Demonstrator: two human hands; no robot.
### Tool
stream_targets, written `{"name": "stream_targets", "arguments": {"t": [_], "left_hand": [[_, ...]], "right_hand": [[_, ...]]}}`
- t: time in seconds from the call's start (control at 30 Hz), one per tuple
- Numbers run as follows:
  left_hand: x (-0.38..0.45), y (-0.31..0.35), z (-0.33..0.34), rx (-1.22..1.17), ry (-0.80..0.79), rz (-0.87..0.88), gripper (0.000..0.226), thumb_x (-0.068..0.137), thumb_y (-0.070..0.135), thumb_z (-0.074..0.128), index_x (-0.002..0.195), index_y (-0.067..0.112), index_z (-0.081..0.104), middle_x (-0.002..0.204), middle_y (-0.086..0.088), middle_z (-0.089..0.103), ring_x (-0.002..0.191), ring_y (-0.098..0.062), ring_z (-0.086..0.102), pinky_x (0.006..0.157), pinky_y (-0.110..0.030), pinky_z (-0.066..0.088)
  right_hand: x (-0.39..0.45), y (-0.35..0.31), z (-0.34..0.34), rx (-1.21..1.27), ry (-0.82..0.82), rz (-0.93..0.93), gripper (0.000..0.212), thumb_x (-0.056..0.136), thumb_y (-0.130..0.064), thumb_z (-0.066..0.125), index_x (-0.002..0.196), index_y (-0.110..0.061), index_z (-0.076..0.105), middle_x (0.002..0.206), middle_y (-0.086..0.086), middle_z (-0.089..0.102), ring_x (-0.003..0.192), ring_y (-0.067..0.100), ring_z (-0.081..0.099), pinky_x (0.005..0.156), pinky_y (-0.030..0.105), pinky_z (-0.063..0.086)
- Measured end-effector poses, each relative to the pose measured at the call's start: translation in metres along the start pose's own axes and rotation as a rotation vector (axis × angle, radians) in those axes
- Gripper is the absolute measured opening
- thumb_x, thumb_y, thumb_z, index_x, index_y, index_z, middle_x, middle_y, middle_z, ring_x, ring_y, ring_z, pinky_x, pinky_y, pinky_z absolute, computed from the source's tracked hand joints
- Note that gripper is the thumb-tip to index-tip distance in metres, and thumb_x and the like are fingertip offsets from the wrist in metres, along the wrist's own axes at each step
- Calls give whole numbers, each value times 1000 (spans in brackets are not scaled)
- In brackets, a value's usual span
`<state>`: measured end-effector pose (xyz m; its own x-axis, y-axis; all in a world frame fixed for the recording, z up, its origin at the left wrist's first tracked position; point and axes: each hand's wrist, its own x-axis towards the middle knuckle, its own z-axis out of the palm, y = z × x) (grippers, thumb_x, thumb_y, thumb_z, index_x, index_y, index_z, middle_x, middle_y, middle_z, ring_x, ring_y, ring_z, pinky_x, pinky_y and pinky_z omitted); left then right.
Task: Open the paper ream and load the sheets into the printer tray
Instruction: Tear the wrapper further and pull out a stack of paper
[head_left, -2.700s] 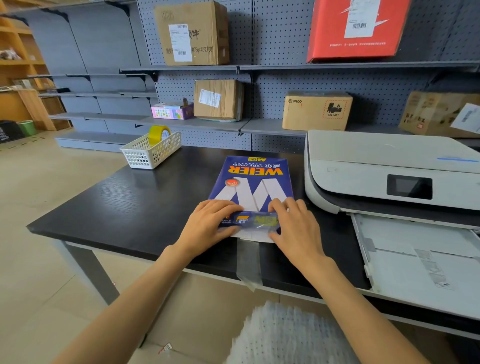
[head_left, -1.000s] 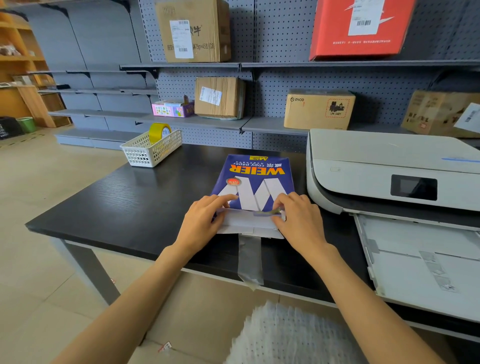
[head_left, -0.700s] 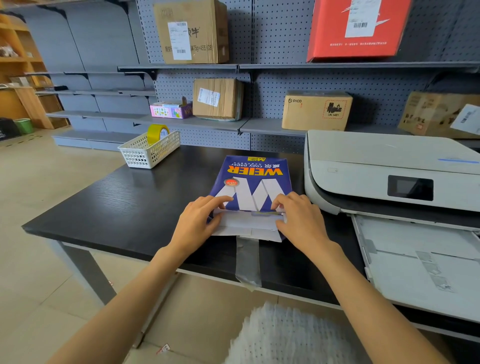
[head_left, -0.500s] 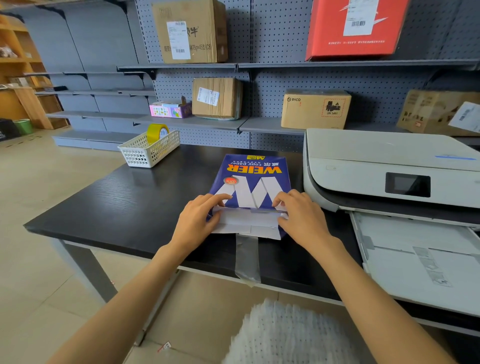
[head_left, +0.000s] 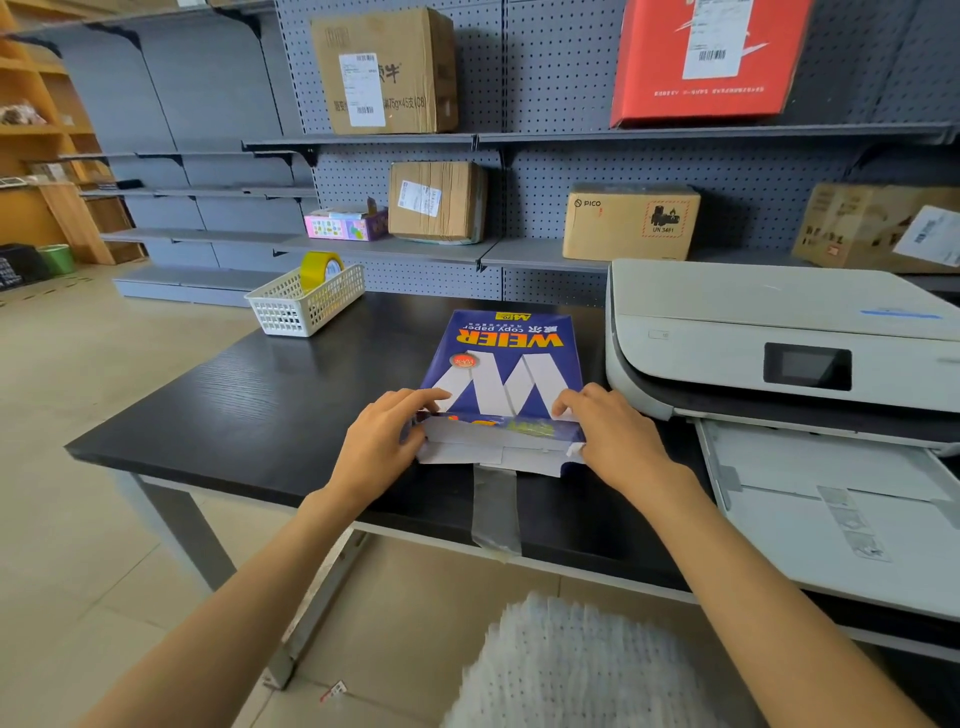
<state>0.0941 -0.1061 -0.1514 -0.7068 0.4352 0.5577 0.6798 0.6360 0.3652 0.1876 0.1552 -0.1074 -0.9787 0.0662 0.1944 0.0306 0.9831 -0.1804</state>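
A blue paper ream (head_left: 506, 358) marked WEIER lies flat on the black table (head_left: 249, 415), its near end unfolded so that white wrapper flaps and the paper edge show. My left hand (head_left: 382, 447) grips the ream's near left corner, fingers on top. At the near right corner my right hand (head_left: 613, 441) holds the wrapper edge. A white printer (head_left: 769, 343) stands just right of the ream, with its pale paper tray (head_left: 841, 499) pulled out toward me.
A strip of clear tape (head_left: 493, 509) hangs over the table's front edge below the ream. A white basket (head_left: 304, 304) with a yellow tape roll sits at the table's far left. Behind, grey shelves carry cardboard boxes (head_left: 631, 221).
The ream's near end flap has been unfolded, baring white flaps. Both hands have slid a little farther onto the ream and the blue wrapper edge has lifted at the near end.
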Motion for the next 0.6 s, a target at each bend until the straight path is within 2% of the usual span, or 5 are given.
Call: {"name": "stream_targets", "arguments": {"t": [0.1, 0.27, 0.37, 0.5, 0.6], "left_hand": [[-4, -7, -6, 15, -20, -4, 50, 86, 3, 60, 127, 32, 56, 116, 13, 63, 109, -9, 55, 90, -32, 51], [-4, -12, -14, 86, -30, 54, 44, 88, 11, 64, 127, 30, 57, 119, 9, 64, 109, -12, 56, 85, -33, 53], [-4, -11, -16, 136, -32, 76, 41, 89, 12, 64, 127, 27, 58, 120, 6, 65, 109, -15, 58, 84, -33, 52], [-7, -13, -12, 140, -15, 76, 36, 89, 13, 64, 123, 25, 59, 121, 4, 65, 109, -16, 59, 82, -32, 54], [-6, -11, -8, 163, -10, 93, 33, 88, 14, 67, 120, 22, 60, 120, 1, 66, 108, -20, 61, 80, -32, 54]], "right_hand": [[-1, 2, 0, -1, -16, -14, 46, 90, -16, 68, 130, -22, 48, 136, 6, 47, 122, 22, 48, 80, 28, 46], [-3, 4, 3, -29, -59, -57, 54, 89, -12, 68, 135, -22, 43, 140, 7, 42, 123, 25, 48, 91, 35, 54], [-4, 3, 3, -48, -81, -75, 57, 89, -11, 68, 137, -24, 40, 143, 6, 39, 122, 27, 47, 89, 36, 54], [-8, -2, 3, -69, -23, -76, 60, 88, -10, 67, 138, -24, 38, 144, 5, 39, 122, 25, 45, 78, 32, 49], [-10, -2, 0, -103, 36, -93, 59, 88, -16, 69, 138, -22, 38, 144, 5, 41, 128, 23, 43, 86, 33, 52]]}}
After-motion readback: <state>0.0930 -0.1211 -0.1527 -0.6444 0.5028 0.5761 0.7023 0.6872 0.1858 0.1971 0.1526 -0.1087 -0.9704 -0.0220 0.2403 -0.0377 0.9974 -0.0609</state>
